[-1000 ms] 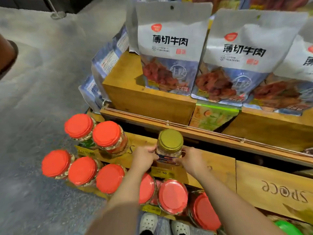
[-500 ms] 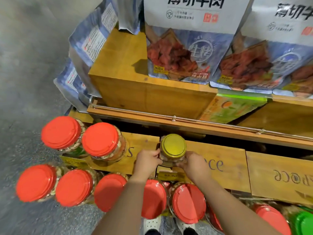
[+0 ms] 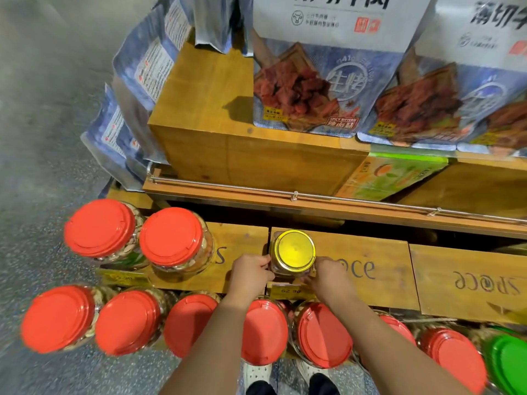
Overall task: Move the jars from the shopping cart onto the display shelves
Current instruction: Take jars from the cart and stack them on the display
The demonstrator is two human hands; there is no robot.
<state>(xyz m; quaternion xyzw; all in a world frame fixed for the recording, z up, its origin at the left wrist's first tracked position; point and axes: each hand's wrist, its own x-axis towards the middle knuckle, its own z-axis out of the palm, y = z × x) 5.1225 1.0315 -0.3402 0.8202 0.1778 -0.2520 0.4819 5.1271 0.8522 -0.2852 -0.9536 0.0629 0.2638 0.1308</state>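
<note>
Both hands, left hand [image 3: 251, 273] and right hand [image 3: 330, 277], clasp the yellow-lidded jar [image 3: 293, 252] on the wooden shelf [image 3: 368, 283], red-lidded jars [image 3: 171, 238] at nine o'clock; placing step, I judge; next, settle and let go.

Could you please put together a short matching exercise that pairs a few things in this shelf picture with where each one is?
Things:
1. yellow-lidded jar
2. green-lidded jar
3. beef snack bag
4. yellow price tag

Places:
A. standing on the upper wooden box
B. far right of the bottom row
C. on the crate's front edge, below the hands
D. between the left hand and right hand

Pairs: 1-D, 2-B, 3-A, 4-C
</note>
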